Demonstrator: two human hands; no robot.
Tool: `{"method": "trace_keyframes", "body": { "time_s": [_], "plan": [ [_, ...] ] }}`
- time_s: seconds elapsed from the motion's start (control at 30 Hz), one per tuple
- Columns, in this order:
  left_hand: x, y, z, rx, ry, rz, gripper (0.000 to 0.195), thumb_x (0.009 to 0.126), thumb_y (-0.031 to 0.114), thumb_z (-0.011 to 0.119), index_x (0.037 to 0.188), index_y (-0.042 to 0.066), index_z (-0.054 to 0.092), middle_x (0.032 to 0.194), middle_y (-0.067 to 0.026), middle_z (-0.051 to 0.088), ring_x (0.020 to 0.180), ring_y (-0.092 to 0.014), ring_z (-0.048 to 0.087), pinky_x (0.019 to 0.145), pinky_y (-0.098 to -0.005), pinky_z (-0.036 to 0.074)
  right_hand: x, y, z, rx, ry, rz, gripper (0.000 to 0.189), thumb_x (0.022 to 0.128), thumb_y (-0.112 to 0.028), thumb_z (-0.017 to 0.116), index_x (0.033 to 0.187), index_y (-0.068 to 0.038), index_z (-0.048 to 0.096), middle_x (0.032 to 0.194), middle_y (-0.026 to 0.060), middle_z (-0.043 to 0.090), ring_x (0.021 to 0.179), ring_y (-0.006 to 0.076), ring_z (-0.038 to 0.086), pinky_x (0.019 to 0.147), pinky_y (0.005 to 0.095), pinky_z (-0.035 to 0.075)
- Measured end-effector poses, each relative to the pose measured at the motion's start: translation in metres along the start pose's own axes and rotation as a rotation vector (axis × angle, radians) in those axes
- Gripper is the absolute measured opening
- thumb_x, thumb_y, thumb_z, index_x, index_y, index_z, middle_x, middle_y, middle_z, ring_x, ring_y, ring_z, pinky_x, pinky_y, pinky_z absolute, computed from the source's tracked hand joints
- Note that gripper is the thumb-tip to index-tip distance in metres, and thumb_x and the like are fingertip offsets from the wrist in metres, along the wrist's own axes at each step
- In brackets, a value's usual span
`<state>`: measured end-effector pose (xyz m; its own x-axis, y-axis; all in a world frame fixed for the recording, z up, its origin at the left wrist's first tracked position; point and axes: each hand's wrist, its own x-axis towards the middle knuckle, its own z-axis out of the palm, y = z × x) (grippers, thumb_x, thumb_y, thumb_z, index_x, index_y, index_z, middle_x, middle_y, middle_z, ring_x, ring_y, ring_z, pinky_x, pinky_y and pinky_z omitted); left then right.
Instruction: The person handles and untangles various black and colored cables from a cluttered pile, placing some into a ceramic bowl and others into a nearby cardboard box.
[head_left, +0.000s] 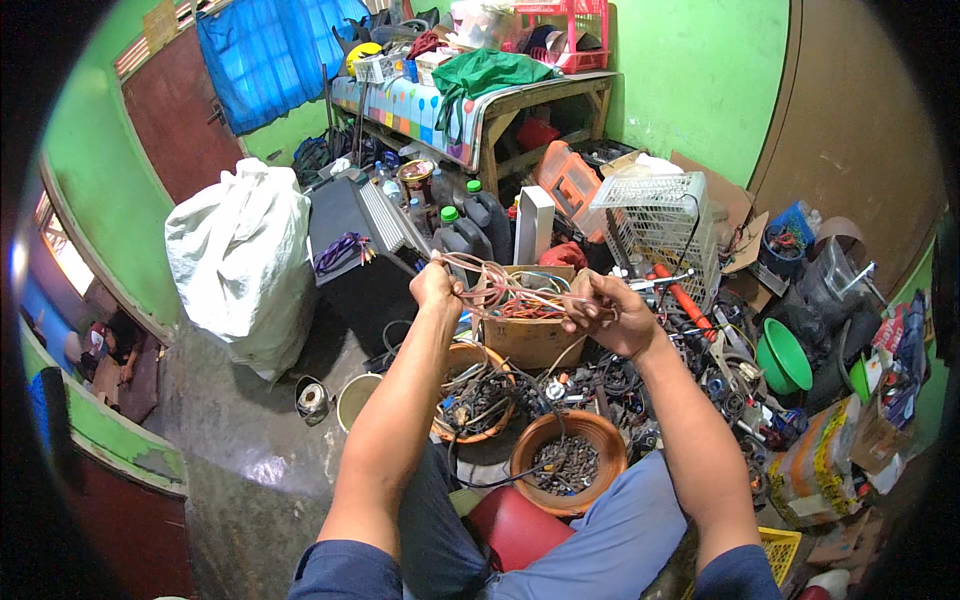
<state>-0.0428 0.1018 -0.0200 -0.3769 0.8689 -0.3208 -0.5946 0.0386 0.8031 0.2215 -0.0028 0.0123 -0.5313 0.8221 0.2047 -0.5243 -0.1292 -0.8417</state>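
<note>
A tangled bundle of pinkish-white electrical wire stretches between my two hands, in front of me. My left hand is closed on its left end. At the other end my right hand grips the wire with bent fingers, and a loose strand hangs below it. Just beneath the bundle stands a cardboard box with red, orange and other coloured wires in it. Closer to me, one clay-coloured pot holds cables and metal scraps. A second pot, between my knees, contains many small dark pieces.
Cables and small parts cover the floor on the right, near a green bowl and a white plastic basket. Left stand a large white sack and a dark case. A cloth-covered table is behind. Another person sits beyond a doorway.
</note>
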Motion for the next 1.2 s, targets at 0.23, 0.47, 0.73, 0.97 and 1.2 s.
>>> {"method": "trace_keyframes", "body": {
  "time_s": [0.23, 0.47, 0.73, 0.97, 1.2],
  "plan": [
    [-0.039, -0.02, 0.014, 0.542, -0.346, 0.792, 0.034, 0.106, 0.026, 0.054, 0.094, -0.002, 0.069, 0.08, -0.0017, 0.064, 0.076, -0.008, 0.052, 0.07, -0.027, 0.043, 0.001, 0.032, 0.02, -0.963, 0.084, 0.193, 0.041, 0.098, -0.029, 0.067, 0.124, 0.003, 0.066, 0.103, 0.0115, 0.073, 0.094, 0.0164, 0.066, 0.087, 0.0341, 0.052],
    [0.013, -0.018, -0.015, 0.496, -0.127, 0.775, 0.034, 0.103, 0.026, 0.06, 0.086, -0.001, 0.071, 0.068, -0.001, 0.064, 0.066, -0.008, 0.052, 0.061, -0.03, 0.044, -0.005, 0.018, 0.038, -0.908, 0.096, 0.081, 0.031, 0.092, -0.029, 0.074, 0.107, -0.002, 0.077, 0.085, 0.0051, 0.074, 0.077, 0.0093, 0.061, 0.073, 0.0309, 0.05],
    [0.012, -0.006, -0.01, 0.18, -0.029, 0.232, 0.028, 0.099, 0.017, 0.059, 0.083, -0.002, 0.071, 0.065, -0.0043, 0.062, 0.056, -0.015, 0.058, 0.049, -0.0325, 0.043, -0.011, -0.002, 0.031, -0.601, -0.09, 0.145, 0.033, 0.094, -0.031, 0.073, 0.098, 0.002, 0.076, 0.082, -0.0024, 0.068, 0.074, 0.0049, 0.056, 0.064, 0.0224, 0.043],
    [0.032, -0.011, -0.026, 0.197, 0.024, 0.16, 0.033, 0.102, 0.022, 0.056, 0.082, -0.001, 0.069, 0.069, -0.0085, 0.064, 0.051, -0.019, 0.058, 0.047, -0.036, 0.048, -0.003, 0.004, 0.033, -0.406, -0.288, 0.233, 0.032, 0.094, -0.027, 0.071, 0.092, 0.005, 0.073, 0.077, 0.0008, 0.059, 0.061, 0.0064, 0.047, 0.054, 0.0217, 0.032],
    [0.022, -0.007, -0.03, -0.034, -0.527, -0.171, 0.027, 0.108, 0.035, 0.046, 0.097, 0.014, 0.06, 0.061, 0.0009, 0.054, 0.04, -0.009, 0.04, 0.035, -0.024, 0.033, -0.004, 0.003, 0.029, -0.076, 0.268, 0.132, 0.039, 0.104, -0.025, 0.055, 0.13, 0.004, 0.059, 0.119, 0.0137, 0.065, 0.094, 0.0197, 0.072, 0.049, 0.0269, 0.057]
  ]
}}
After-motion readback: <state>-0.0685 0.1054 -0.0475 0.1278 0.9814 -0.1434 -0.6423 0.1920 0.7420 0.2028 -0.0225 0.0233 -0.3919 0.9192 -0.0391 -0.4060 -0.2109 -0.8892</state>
